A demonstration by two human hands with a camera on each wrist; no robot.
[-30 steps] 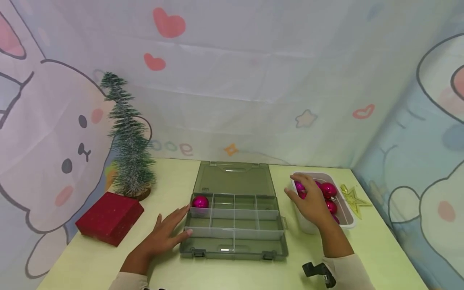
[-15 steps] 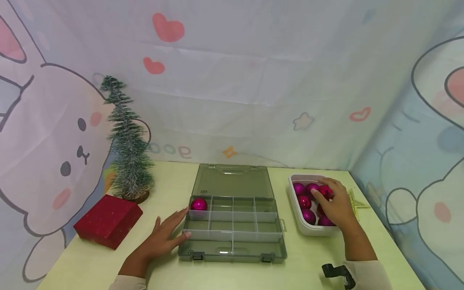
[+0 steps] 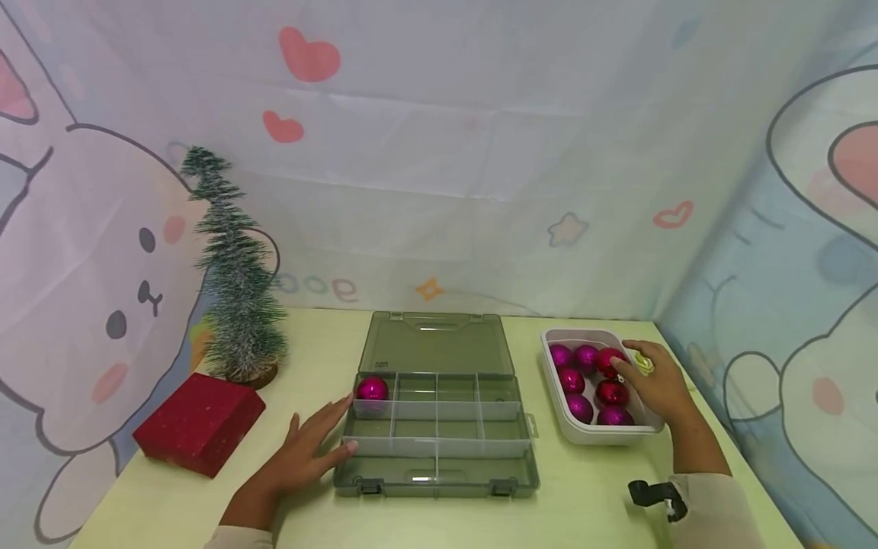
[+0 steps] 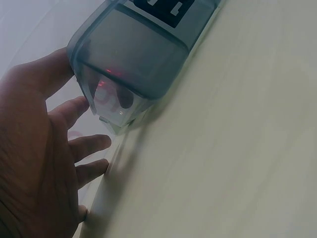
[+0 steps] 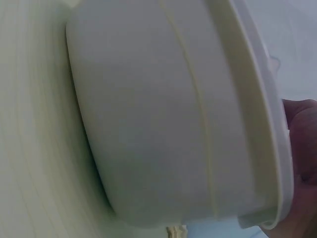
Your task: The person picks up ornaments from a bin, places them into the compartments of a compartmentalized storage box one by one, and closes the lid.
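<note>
My left hand [image 3: 305,454] lies with spread fingers against the left side of a translucent grey-green compartment organizer [image 3: 473,489], its thumb over the edge. The organizer's lid [image 3: 435,351] is swung back. A shiny magenta bauble [image 3: 373,389] occupies its back-left compartment. On the right, a white plastic tub [image 3: 583,435] holds several purple and red baubles. My right hand [image 3: 661,385] reaches over the tub's right rim, thumb and finger spaced apart at a red bauble [image 3: 607,361]. A gold ornament [image 3: 642,362] shows through the gap between them. In the right wrist view the tub's wall [image 5: 163,119] hides most of that hand.
At the back left stands a small artificial Christmas tree [image 3: 240,305] on a wooden base. In front of it lies a dark red box [image 3: 199,423]. A printed curtain [image 3: 439,191] closes off the back and sides of the pale yellow table [image 3: 583,496].
My right hand has moved rightward across the tub, uncovering the purple baubles at its left and covering the gold star beside it. My left hand has stayed at the organizer.
</note>
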